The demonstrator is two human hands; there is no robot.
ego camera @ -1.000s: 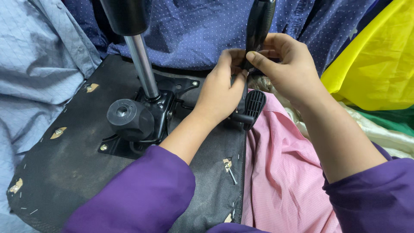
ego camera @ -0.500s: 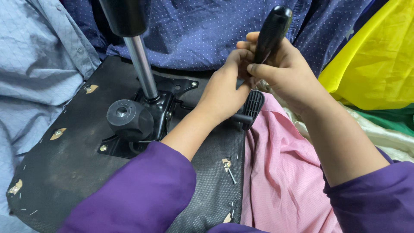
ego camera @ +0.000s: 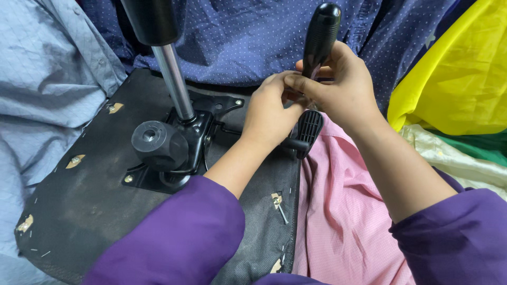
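Since the earlier frame, the black tool handle (ego camera: 320, 32) had risen higher in our grasp and tilted slightly to the right, while both hands kept their station. Our right hand (ego camera: 340, 87) was closed around the lower part of that handle, holding it nearly upright. Our left hand (ego camera: 269, 113) was curled shut, its fingertips (ego camera: 282, 82) pinching at the base of the handle; what they gripped could not be made out. Just below the hands lay the ribbed black lever paddle (ego camera: 309, 126) of the chair mechanism (ego camera: 190, 134), bolted to the black seat underside (ego camera: 79, 200), with the chrome gas cylinder (ego camera: 174, 84) rising from it. Shirts lay around it: pink (ego camera: 343, 221), blue (ego camera: 37, 79), yellow (ego camera: 454, 68). In our judgement, the step went best with the handle kept steady and in line, the left fingertips guiding the tip.
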